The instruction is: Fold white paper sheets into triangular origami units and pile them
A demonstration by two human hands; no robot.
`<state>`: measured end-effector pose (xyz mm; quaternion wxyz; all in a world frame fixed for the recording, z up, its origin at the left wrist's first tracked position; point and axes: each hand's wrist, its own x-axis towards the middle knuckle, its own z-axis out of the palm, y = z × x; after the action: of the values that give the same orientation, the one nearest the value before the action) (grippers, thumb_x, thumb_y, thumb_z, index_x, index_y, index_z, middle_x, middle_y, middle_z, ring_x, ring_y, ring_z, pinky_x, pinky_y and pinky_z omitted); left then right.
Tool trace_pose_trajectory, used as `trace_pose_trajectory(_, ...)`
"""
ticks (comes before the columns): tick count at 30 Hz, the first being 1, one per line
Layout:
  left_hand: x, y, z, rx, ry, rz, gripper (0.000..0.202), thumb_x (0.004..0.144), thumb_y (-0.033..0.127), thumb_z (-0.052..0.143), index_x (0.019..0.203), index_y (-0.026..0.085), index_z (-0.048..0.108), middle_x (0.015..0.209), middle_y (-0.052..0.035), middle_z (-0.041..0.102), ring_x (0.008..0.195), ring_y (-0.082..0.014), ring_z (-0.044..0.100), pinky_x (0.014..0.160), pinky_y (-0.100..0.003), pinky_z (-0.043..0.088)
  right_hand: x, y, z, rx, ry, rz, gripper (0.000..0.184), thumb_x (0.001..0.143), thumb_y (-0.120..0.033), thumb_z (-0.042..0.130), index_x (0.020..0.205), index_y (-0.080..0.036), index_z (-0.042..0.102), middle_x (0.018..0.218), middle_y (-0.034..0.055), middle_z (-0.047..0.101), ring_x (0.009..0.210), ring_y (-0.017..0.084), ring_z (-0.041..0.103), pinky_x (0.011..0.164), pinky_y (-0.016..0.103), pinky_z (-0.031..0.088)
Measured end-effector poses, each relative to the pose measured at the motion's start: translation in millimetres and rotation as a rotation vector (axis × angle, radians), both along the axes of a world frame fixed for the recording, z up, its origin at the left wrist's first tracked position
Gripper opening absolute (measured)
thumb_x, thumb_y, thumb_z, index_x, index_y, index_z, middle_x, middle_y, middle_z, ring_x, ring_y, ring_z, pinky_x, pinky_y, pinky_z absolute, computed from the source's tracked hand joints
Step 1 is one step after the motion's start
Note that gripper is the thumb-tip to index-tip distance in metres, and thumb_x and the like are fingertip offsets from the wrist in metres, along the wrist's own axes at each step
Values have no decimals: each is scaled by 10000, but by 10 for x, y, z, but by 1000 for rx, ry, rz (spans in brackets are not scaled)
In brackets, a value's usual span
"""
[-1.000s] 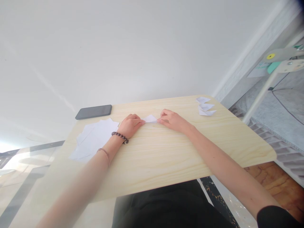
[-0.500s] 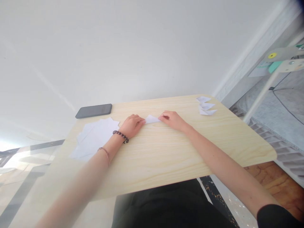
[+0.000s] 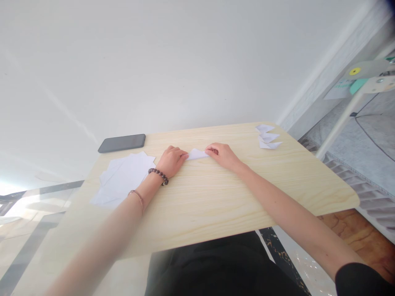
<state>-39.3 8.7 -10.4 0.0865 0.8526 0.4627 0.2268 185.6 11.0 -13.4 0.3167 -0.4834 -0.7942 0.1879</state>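
Note:
A small folded white paper piece [image 3: 196, 154] lies on the light wooden table [image 3: 216, 197], between my two hands. My left hand [image 3: 171, 160], with a dark bead bracelet at the wrist, has its fingers curled and presses the paper's left end. At the paper's right end my right hand [image 3: 221, 153] pinches it with curled fingers. Both hands rest on the tabletop.
A stack of white paper sheets [image 3: 123, 176] lies left of my left hand. A dark phone [image 3: 122, 143] sits at the table's far left edge. Three folded paper pieces [image 3: 267, 137] lie at the far right corner. A white wall rises behind; a lamp stand [image 3: 345, 115] is right.
Both hands and the folded paper have stayed almost in place; my fingers have shifted slightly along the paper, pressing it flatter against the table.

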Motion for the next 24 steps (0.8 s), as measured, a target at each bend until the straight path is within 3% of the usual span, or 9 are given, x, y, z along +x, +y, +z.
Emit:
trace_pose_trajectory(10,5,-3,-7,-13,-67,99,271,798,371,441,825,223,667,804,-52,621,928,-243,423,848,-380,339,-3,41,-37,65,-78,-74,165,783,-224,460,737,-166,608,702,25,554,623,115,467,621,248,353)
trace_pose_trajectory(20,17,-7,-10,-17,-77,74,272,786,363,441,826,209,661,779,-47,628,887,-230,448,829,-359,360,-74,-76,23,260,100,-36,297,881,-244,294,1034,-192,543,938,65,532,833,153,499,737,279,394)
trace_pose_trajectory(24,21,-3,-12,-17,-83,71,271,787,366,439,827,212,658,782,-41,631,882,-225,459,825,-355,355,-105,-113,45,387,-42,4,284,854,-225,363,1033,-231,583,945,64,510,879,178,453,792,320,363)
